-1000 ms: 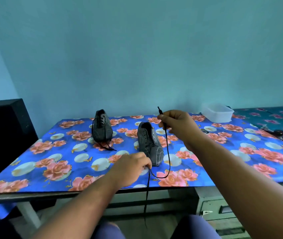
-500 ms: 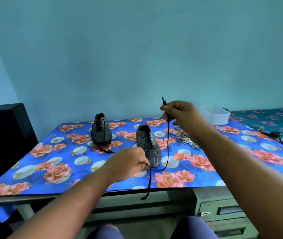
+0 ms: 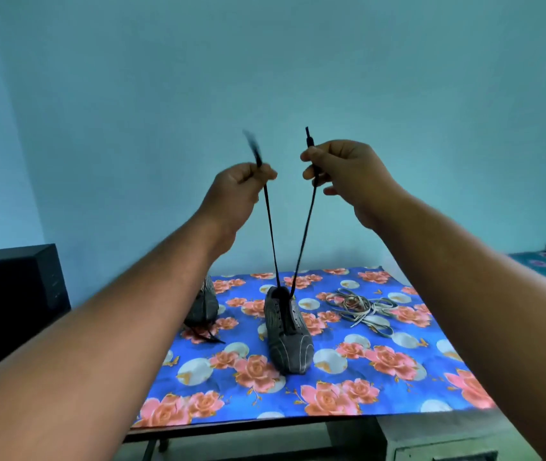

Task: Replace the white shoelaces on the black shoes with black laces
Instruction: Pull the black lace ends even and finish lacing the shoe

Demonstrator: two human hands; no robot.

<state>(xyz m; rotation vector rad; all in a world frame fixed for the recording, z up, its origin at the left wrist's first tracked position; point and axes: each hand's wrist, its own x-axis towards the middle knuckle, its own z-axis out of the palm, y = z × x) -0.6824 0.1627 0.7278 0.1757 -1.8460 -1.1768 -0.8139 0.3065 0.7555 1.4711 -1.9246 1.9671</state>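
At centre of the surface [image 3: 348, 394], one shoe [image 3: 286, 331] stands with its toe toward 6 o'clock. A black lace [image 3: 270, 227] rises from it in two taut strands. Left hand [image 3: 235, 191] grip is pinched closed on the 11 o'clock strand; right hand [image 3: 345, 171] grip is closed on the 1 o'clock strand. White laces [image 3: 361, 307] lie loose at 3 o'clock. Second shoe [image 3: 205, 301] sits at 9 o'clock, partly hidden behind the left arm.

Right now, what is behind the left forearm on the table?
A second shoe stands there, mostly covered by the forearm. Its black lace ends lie on the cloth in front. Whether it is fully laced cannot be seen.
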